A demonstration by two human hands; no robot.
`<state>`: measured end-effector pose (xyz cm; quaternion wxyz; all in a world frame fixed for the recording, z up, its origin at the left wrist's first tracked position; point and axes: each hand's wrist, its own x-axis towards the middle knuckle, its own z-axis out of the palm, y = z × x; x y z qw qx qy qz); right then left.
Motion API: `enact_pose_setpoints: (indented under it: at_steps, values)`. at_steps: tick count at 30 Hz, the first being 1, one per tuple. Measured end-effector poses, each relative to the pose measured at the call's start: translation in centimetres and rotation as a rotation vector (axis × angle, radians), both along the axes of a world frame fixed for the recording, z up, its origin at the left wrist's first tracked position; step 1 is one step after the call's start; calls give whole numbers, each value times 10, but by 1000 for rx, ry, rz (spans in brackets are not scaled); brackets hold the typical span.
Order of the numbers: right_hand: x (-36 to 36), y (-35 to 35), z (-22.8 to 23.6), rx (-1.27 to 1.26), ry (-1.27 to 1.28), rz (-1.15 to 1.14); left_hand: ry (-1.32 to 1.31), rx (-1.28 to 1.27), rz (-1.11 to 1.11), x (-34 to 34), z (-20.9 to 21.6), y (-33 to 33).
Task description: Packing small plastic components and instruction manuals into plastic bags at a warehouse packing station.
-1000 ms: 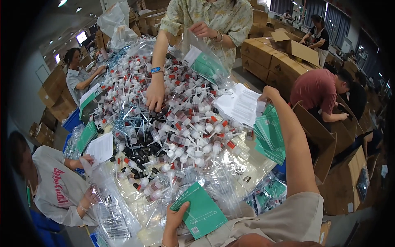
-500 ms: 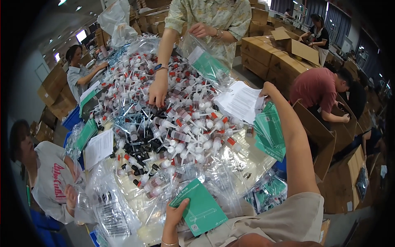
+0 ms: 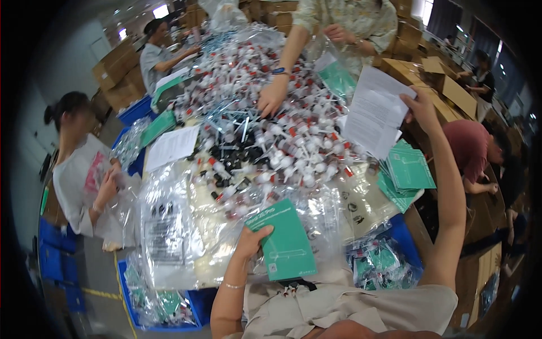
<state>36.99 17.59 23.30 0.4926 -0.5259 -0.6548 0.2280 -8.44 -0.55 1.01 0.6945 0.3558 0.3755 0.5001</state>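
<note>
At the table's near edge my left hand (image 3: 252, 242) grips a green booklet (image 3: 289, 246), thumb on its cover. Out to the right, my right hand (image 3: 419, 110) pinches the edge of a white printed sheet (image 3: 375, 110) and holds it up over the paper stack's place. Below that sheet lies a fanned pile of green booklets (image 3: 411, 169). A big heap of small clear bottles with white nozzle tips (image 3: 305, 152) spreads over the table's middle, some with red parts. Black caps (image 3: 228, 161) and pale blue thin pieces (image 3: 234, 124) lie along its left side.
Clear plastic bags (image 3: 167, 226) cover the near left tabletop. Blue bins (image 3: 195, 312) with filled bags stand below the table edge. Across from me a co-worker's hand (image 3: 274, 97) reaches into the heap. Other people work at the left, and cartons (image 3: 446, 96) stand at the right.
My right hand has raised a printed sheet off the white paper stack. The green booklet stays in my left hand. The whole view has swung left, so things sit farther right.
</note>
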Motion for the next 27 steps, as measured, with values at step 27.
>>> enact_pose_setpoints:
  at_steps: [27]
  values:
    - [-199, -80, -72, -687, -514, 1034, 332, 77, 80, 21, 31, -10]
